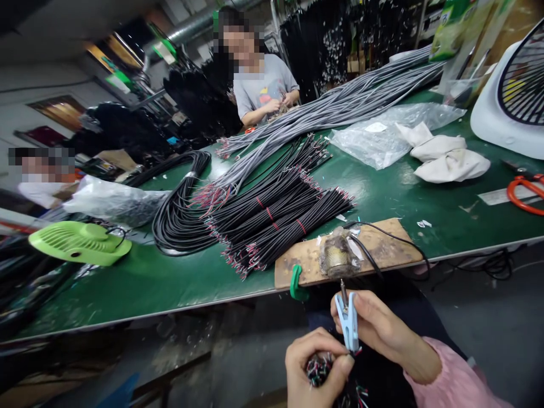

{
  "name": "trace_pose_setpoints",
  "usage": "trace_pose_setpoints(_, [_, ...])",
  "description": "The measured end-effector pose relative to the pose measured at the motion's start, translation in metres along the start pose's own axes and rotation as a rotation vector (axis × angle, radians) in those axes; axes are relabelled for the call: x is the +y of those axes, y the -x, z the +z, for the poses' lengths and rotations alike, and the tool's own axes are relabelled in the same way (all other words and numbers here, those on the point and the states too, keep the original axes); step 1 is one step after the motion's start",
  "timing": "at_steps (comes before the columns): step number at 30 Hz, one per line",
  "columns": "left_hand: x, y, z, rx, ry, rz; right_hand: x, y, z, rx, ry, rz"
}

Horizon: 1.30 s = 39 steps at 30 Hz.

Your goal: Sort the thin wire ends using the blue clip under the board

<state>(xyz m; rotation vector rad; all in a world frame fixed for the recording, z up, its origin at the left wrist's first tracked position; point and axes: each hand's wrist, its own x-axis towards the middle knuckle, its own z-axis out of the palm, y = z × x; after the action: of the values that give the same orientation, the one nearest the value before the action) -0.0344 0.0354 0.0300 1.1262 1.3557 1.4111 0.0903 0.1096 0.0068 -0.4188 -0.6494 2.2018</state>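
My left hand (312, 362) is closed around a bundle of black cables (319, 368) whose stripped ends show red, white and green wires. Its thumb and forefinger pinch near a single wire end. Beside it, my right hand (378, 323) grips a light blue clothespin (349, 323). A slim, pointed metal piece (343, 290), like a jack plug, sticks up from the clothespin. One end of the clothespin meets the fingertips of my left hand. Just beyond both hands, a wooden board (391, 243) on the table edge carries a dirty, round metal soldering pot (338, 255) with a black cord.
Black cable bundles (272, 221) and long grey cables (323, 116) cover the green table (170, 289). A green clamp (297, 283) holds the board. Orange-handled scissors (525, 192), a white cloth (450, 158), a white fan (501, 107) and a green fan (80, 242) stand around. A co-worker (266, 85) sits opposite.
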Motion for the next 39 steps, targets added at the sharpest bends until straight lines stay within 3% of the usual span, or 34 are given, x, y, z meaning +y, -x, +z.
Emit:
trace_pose_setpoints(10, [-0.001, 0.001, -0.002, -0.013, -0.006, -0.028, 0.002, 0.000, -0.005, 0.026, 0.070, 0.002])
trace_pose_setpoints(16, [0.003, 0.001, -0.003, -0.033, -0.027, -0.006, -0.003, 0.004, -0.005, -0.088, 0.182, 0.049])
trace_pose_setpoints(25, [0.009, 0.000, -0.003, -0.028, -0.051, -0.023, 0.001, 0.003, -0.009, -0.186, 0.055, 0.182])
trace_pose_setpoints(35, [-0.002, 0.003, -0.003, -0.021, -0.029, -0.012, 0.005, 0.005, -0.022, -0.156, 0.150, 0.009])
trace_pose_setpoints(39, [-0.003, 0.008, -0.005, -0.003, -0.078, -0.021, 0.009, 0.009, -0.031, -0.112, 0.148, 0.027])
